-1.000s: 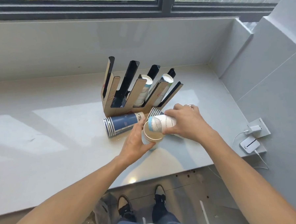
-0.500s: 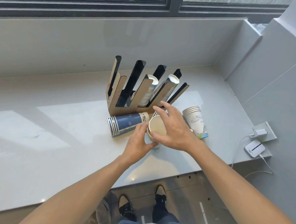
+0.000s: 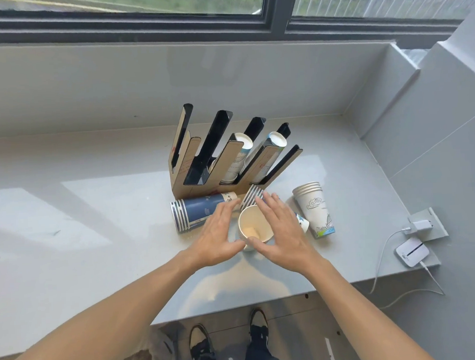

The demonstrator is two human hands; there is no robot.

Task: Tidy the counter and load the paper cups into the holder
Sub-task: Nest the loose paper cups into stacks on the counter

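Note:
A cardboard cup holder [image 3: 181,182] with black slanted slots stands mid-counter. Two of its right slots carry cup stacks [image 3: 240,152] [image 3: 274,146]. In front of it a blue cup stack [image 3: 202,212] lies on its side, and a striped stack [image 3: 249,197] lies half hidden behind my fingers. A white printed stack [image 3: 315,208] lies to the right. Between my hands a paper cup [image 3: 254,225] stands upright, mouth up. My left hand [image 3: 217,236] and right hand [image 3: 283,232] flank it with fingers straight and spread, thumbs touching its near side.
A wall socket with a white charger [image 3: 423,225] and a small white device [image 3: 412,252] with a cable sit at the counter's right end. Grey walls close off the back and right. The counter's front edge [image 3: 237,306] runs just above my shoes.
My right hand has laid the white printed stack on the counter to the right. The cup now stands upright, and both hands have opened flat beside it.

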